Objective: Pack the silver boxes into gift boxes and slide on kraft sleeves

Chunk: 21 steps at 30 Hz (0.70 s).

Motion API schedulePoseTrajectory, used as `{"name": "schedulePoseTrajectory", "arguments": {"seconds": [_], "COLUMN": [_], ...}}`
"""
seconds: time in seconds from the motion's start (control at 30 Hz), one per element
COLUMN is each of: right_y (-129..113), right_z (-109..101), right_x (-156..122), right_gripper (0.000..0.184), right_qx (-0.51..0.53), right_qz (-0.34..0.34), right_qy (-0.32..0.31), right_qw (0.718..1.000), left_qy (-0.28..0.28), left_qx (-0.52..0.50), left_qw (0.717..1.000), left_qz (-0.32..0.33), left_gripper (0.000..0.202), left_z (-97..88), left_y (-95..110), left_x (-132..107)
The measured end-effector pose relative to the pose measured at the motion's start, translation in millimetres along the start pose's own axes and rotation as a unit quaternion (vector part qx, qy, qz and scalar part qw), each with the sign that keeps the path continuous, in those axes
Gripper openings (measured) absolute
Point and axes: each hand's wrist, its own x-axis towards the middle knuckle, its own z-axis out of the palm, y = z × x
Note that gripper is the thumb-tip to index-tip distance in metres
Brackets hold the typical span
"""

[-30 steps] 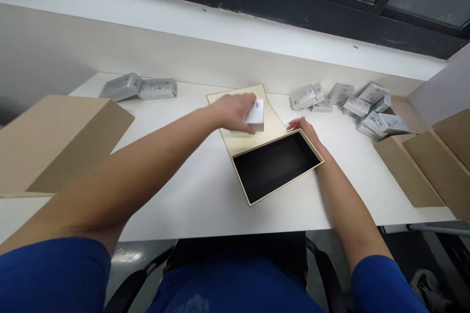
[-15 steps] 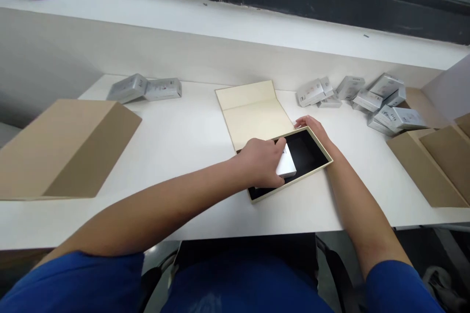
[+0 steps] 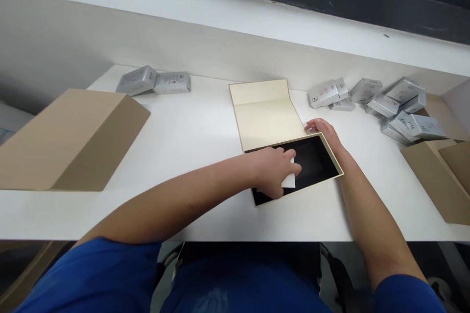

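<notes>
An open cream gift box (image 3: pixel 335 160) with a black inside lies on the white table, its lid flap (image 3: pixel 266 112) folded back flat. My left hand (image 3: pixel 273 170) reaches down into the box's left part, fingers curled round a small white carton (image 3: pixel 289 180) that sits low in the black inside. My right hand (image 3: pixel 322 129) rests with loosely spread fingers on the box's far right corner and holds nothing.
Several silver-white cartons (image 3: pixel 396 106) lie heaped at the back right, two more (image 3: pixel 154 81) at the back left. A large brown cardboard box (image 3: pixel 69 139) stands at the left. Brown cardboard flaps (image 3: pixel 438 181) lie at the right edge. A window ledge runs behind.
My left hand carried the white carton from over the lid flap down into the black box and has pushed it lower inside. My right hand stayed on the box's corner.
</notes>
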Motion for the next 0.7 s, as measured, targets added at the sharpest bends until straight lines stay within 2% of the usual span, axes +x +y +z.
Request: {"name": "schedulePoseTrajectory", "arguments": {"seconds": [0.1,0.2,0.27,0.33,0.4,0.47,0.53,0.57,0.63,0.7], "right_y": [-0.4,0.3,0.8,0.8,0.0,-1.6,-3.5,-4.4,-5.3,-5.0], "right_z": [2.6,4.6,5.1,5.3,5.8,6.6,7.1,7.3,7.1,6.5], "right_x": [-2.1,-2.5,-2.1,-1.9,-2.2,-2.8,-3.4,-3.5,-3.2,-2.6], "right_gripper": [0.061,0.063,0.063,0.063,0.063,0.061,0.058,0.055,0.047,0.037], "right_qx": [-0.023,-0.041,-0.041,-0.037,-0.034,-0.030,-0.027,-0.025,-0.019,-0.009], "right_qz": [-0.014,-0.027,-0.029,-0.030,-0.031,-0.036,-0.041,-0.040,-0.033,-0.022], "right_qy": [0.018,0.028,0.030,0.028,0.025,0.023,0.019,0.015,0.004,-0.004], "right_qw": [0.999,0.998,0.998,0.998,0.999,0.999,0.999,0.999,0.999,1.000], "left_qy": [-0.017,0.000,0.058,0.170,0.356,0.501,0.512,0.505,0.491,0.496], "left_qx": [-0.060,-0.103,-0.140,-0.175,-0.163,-0.118,-0.117,-0.163,-0.220,-0.257], "left_qw": [0.997,0.994,0.988,0.970,0.920,0.844,0.796,0.763,0.730,0.711], "left_qz": [-0.040,-0.047,-0.008,0.022,-0.032,-0.154,-0.302,-0.370,-0.420,-0.427], "left_gripper": [0.047,0.054,0.052,0.048,0.049,0.062,0.107,0.119,0.121,0.106], "left_z": [-1.7,-1.0,-2.7,-7.5,-13.8,-18.4,-17.8,-15.2,-6.7,2.7], "left_y": [0.0,4.7,-0.2,-23.1,-70.0,-137.2,-211.8,-247.0,-307.0,-350.4], "left_x": [-4.3,-10.9,-25.4,-51.1,-83.7,-114.9,-138.8,-147.8,-161.6,-172.0]}}
